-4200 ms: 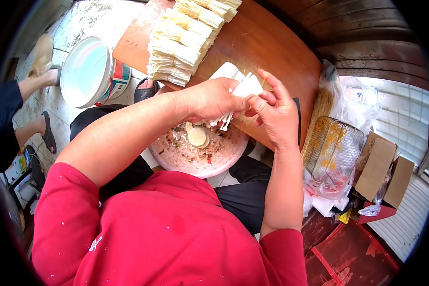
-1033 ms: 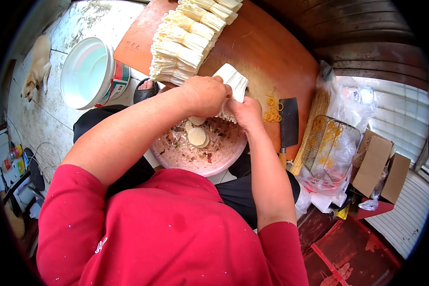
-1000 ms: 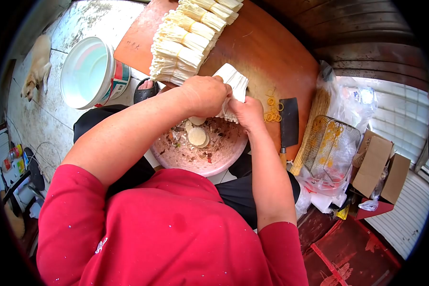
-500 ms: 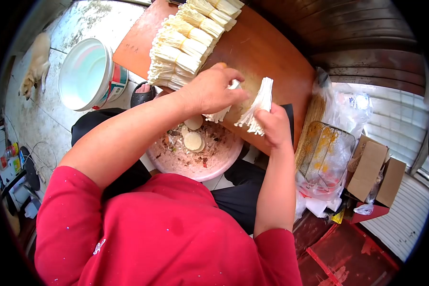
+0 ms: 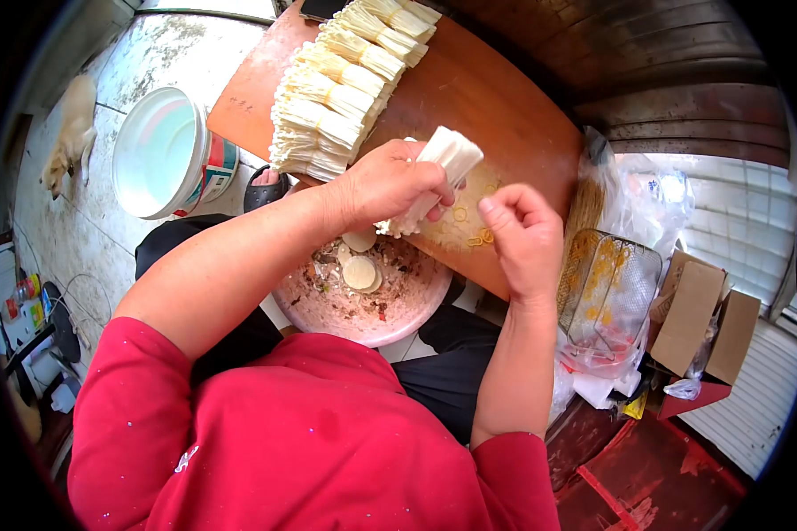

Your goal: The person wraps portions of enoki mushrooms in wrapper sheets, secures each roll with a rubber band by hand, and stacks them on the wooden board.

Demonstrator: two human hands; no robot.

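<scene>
My left hand [image 5: 407, 181] is closed around a bunch of white enoki mushrooms [image 5: 452, 152], held above the table's near edge. The stems point up and right, and the small caps hang below the fingers. Just to the right, my right hand [image 5: 527, 239] is raised with its fingers curled in. Whether anything small is inside it is hidden. Several yellow rubber bands [image 5: 478, 237] lie on the brown table between the hands. Banded enoki bundles [image 5: 328, 97] are stacked in a row along the table's left part.
Below the hands stands a pink basin [image 5: 398, 305] with scraps and cut-off root ends [image 5: 360, 273]. A white bucket [image 5: 158, 152] stands on the floor at left, near a lying dog [image 5: 71, 133]. At right are a wire basket [image 5: 607, 288], plastic bags and a cardboard box [image 5: 689, 310].
The bunch that my right hand held is no longer in it; my left hand now grips a fuller bunch. My right hand has shifted slightly right, fingers curled.
</scene>
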